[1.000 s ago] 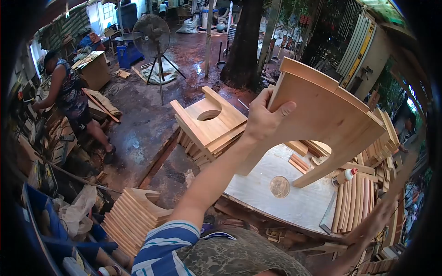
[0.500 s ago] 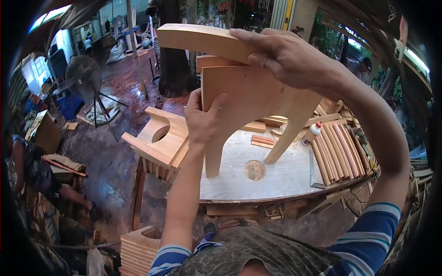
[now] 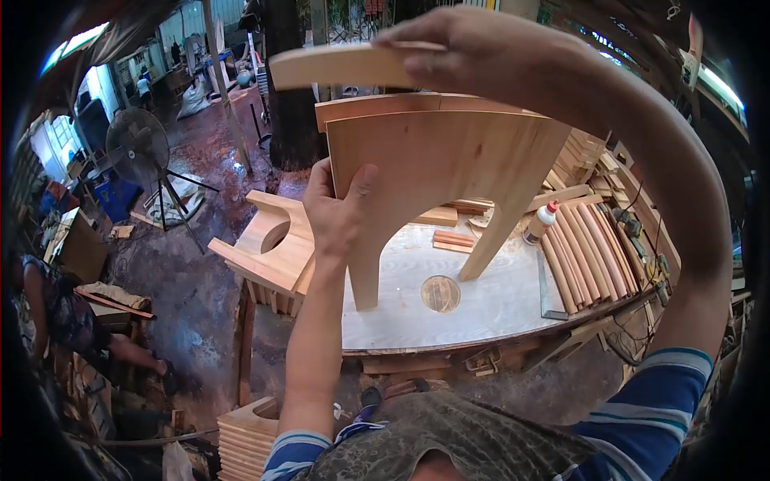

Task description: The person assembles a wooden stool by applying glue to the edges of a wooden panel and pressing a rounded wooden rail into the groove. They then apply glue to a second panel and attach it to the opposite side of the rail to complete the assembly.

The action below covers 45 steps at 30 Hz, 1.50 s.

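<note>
Upright on the worktable point(image 3: 401, 321) stands an arched wooden panel point(image 3: 449, 156) with two legs. My left hand point(image 3: 341, 210) is closed around its left edge, thumb on the near face. Behind the panel's top edge shows a reddish wooden strip point(image 3: 377, 104). My right hand point(image 3: 489, 60) grips the end of a slightly curved wooden board point(image 3: 337, 68), held above the panel with a gap between them. Part of the panel's upper right is hidden by my right forearm.
At the table's right lie a row of curved wooden slats point(image 3: 589, 252) and a glue bottle point(image 3: 541, 222). Notched wooden pieces point(image 3: 273, 240) are stacked at the left, with another stack point(image 3: 245, 441) below. A fan point(image 3: 138, 144) stands farther left, and a person point(image 3: 60, 313) is at the far left.
My right hand has lifted the curved board up off the panel's top, uncovering more of the top edge and the strip. My left hand keeps its hold; the view has shifted slightly.
</note>
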{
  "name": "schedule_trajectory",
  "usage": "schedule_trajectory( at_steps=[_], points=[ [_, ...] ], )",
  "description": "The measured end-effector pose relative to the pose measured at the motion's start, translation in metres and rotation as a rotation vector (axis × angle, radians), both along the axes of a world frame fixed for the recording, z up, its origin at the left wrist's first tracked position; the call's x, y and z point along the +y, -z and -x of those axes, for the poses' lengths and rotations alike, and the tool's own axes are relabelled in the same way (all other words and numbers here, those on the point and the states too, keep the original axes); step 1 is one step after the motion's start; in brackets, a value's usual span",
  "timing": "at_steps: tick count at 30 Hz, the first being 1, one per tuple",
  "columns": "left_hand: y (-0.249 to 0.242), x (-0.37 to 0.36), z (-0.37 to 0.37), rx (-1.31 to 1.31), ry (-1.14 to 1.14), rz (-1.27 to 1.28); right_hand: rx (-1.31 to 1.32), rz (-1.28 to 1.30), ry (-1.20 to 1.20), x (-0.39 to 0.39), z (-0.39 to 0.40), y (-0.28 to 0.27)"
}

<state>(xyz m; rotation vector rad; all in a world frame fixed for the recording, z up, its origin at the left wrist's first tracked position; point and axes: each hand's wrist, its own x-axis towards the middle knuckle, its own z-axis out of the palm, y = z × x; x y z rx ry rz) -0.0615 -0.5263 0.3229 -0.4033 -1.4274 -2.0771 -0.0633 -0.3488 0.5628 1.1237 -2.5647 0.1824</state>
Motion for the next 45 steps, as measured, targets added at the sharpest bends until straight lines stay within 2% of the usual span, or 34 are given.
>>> schedule_trajectory(
  at_steps=[3, 6, 7, 10, 12, 14, 17, 21, 24, 25, 28, 34, 36, 40, 42, 45],
  points=[
    [0.003, -0.002, 0.003, 0.027, 0.028, 0.0, 0.194, 0.099, -0.221, -0.003, 0.014, -0.001],
    [0.006, -0.003, 0.009, 0.027, 0.02, -0.005, 0.17, -0.106, -0.109, -0.007, 0.011, 0.018],
    [0.005, -0.001, 0.007, 0.029, 0.022, -0.011, 0.043, -0.061, -0.101, -0.006, 0.01, 0.013],
    [-0.002, 0.0, 0.002, -0.015, 0.008, -0.018, -0.027, -0.064, 0.003, -0.015, -0.005, -0.004],
    [0.003, -0.001, 0.002, -0.008, 0.04, -0.012, -0.092, 0.233, -0.032, -0.017, -0.006, -0.004],
    [0.006, -0.001, 0.008, 0.026, 0.025, -0.02, 0.113, -0.08, -0.14, -0.016, 0.014, 0.011],
    [0.005, 0.001, 0.002, 0.014, 0.029, -0.025, 0.034, -0.013, -0.047, -0.01, 0.014, 0.023],
    [0.003, 0.0, 0.003, 0.019, 0.079, -0.054, 0.025, 0.005, -0.037, -0.015, 0.006, 0.002],
    [0.003, 0.001, 0.003, 0.035, 0.074, -0.055, 0.302, -0.115, -0.161, -0.034, 0.008, -0.025],
    [0.003, 0.002, 0.004, 0.029, 0.059, -0.06, 0.321, -0.118, -0.189, -0.044, 0.002, -0.029],
    [0.004, 0.001, 0.006, 0.058, -0.009, -0.04, 0.288, -0.181, -0.237, -0.078, 0.01, -0.039],
    [0.004, -0.002, 0.01, 0.04, 0.031, -0.011, 0.224, -0.315, -0.244, -0.134, 0.033, -0.034],
    [0.004, -0.004, 0.011, 0.015, -0.115, 0.125, 0.213, -0.337, -0.237, -0.141, 0.032, -0.032],
    [0.0, -0.005, 0.008, -0.033, 0.032, 0.072, 0.184, -0.347, -0.235, -0.149, 0.028, -0.026],
    [0.004, -0.005, 0.012, 0.042, -0.022, 0.07, 0.183, -0.344, -0.247, -0.149, 0.024, -0.026],
    [0.005, -0.006, 0.01, 0.001, -0.071, 0.13, 0.191, -0.318, -0.24, -0.137, 0.011, -0.033]
  ],
)
